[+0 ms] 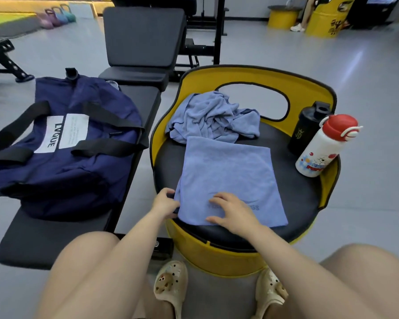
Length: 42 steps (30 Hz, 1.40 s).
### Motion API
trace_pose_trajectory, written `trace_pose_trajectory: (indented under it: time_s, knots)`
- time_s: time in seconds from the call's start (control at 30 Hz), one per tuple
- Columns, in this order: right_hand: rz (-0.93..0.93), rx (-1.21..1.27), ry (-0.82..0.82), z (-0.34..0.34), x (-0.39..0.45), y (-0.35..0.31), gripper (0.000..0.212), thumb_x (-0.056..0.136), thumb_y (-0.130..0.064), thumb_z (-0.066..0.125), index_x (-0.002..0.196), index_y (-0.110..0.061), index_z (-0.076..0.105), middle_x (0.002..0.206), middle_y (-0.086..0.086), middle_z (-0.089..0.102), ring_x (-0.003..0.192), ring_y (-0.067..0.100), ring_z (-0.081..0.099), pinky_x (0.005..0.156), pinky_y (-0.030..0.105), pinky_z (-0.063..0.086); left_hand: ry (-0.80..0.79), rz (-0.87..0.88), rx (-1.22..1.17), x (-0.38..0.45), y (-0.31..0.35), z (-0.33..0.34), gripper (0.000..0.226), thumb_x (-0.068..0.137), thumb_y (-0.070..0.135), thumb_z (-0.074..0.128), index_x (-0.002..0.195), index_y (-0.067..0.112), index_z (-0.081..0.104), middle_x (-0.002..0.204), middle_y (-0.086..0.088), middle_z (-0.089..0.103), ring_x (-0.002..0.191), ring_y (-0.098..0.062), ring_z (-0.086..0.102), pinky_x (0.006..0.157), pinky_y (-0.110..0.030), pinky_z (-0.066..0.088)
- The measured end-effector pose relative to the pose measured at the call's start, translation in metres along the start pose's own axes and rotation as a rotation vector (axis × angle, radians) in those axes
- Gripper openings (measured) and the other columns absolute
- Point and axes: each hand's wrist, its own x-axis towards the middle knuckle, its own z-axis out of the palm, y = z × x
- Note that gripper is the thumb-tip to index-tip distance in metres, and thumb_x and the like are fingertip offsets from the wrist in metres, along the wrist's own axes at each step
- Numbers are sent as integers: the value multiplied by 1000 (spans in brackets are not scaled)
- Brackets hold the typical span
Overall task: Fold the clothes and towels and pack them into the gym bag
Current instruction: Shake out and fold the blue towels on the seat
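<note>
A flat blue terry towel (228, 178) lies on the round black-padded yellow seat (293, 199); the left hand (165, 204) pinches its near-left corner, the right hand (232, 212) presses spread fingers on its near edge

Left hand (165, 203) pinching folded blue towel (230, 178) edge, right hand (233, 214) pressing it flat

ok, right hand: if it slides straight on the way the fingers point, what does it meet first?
The right hand rests on the flat blue towel, fingers aimed up-left. Going on, it probably stays on that towel, then reaches the towel's left edge by the left hand. The depth is hard to judge.
</note>
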Motion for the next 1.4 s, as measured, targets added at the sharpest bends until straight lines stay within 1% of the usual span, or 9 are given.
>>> trace_pose_trajectory:
  time_s: [0.23,0.4,0.47,0.77,0.87,0.93,1.0,1.23,1.4]
  knots:
    - [-139,-174,74,20,16,-34,54,92,-42,56,139,-16,45,140,1,45,130,22,38,103,33,33,-13,-39,-170,-12,-11,-1,15,89,-8,51,92,6,53,79,-12,61,68,-21,60,56,-28,54]
    - [-246,-293,145,35,23,-42,52,67,-55,75,105,-20,68,105,-4,67,96,22,63,70,31,53,-24,-33,-213,-12,-18,-9,16,95,3,52,80,9,55,77,-9,62,64,-15,63,48,-17,53]
    - [-261,-269,219,42,25,-46,29,72,-44,70,90,-21,70,92,-5,69,88,21,65,59,29,51,-43,-46,-212,-12,-21,-11,18,96,4,51,79,10,55,76,-8,62,53,-8,65,51,-16,53]
    - [352,532,389,22,41,-67,49,97,-37,48,51,-22,40,46,-4,35,51,13,36,47,30,22,-139,-86,-182,-19,-25,-14,11,94,4,55,84,10,55,80,-7,66,52,-7,67,65,-25,55]
    - [289,436,264,36,37,-71,43,98,-37,48,56,-27,49,58,-4,51,65,19,50,54,32,34,-114,-59,-192,-23,-26,-14,13,93,4,55,89,13,47,83,-10,66,55,-10,68,56,-23,55]
    - [235,400,168,50,35,-68,27,97,-36,49,94,-23,72,104,0,66,102,19,58,83,34,47,-89,-27,-189,-25,-28,-14,17,93,4,56,89,17,44,89,-12,66,63,-14,69,57,-24,53]
    - [221,401,144,53,34,-65,35,97,-34,50,126,-18,63,135,1,54,128,15,45,103,31,39,-90,-1,-164,-25,-30,-13,18,91,4,58,85,17,47,88,-11,65,68,-17,67,61,-26,52]
    - [45,329,58,42,22,-51,47,94,-23,56,139,-16,46,142,-2,47,132,14,38,107,25,31,20,454,286,-27,-25,-13,37,80,10,73,109,24,56,102,7,40,88,-6,46,79,-16,38]
    - [0,145,76,24,10,-18,51,91,-23,56,140,-17,43,143,-1,43,134,17,37,110,30,31,32,428,315,-22,-25,-9,15,88,14,65,78,25,61,70,6,50,66,-9,50,64,-19,40]
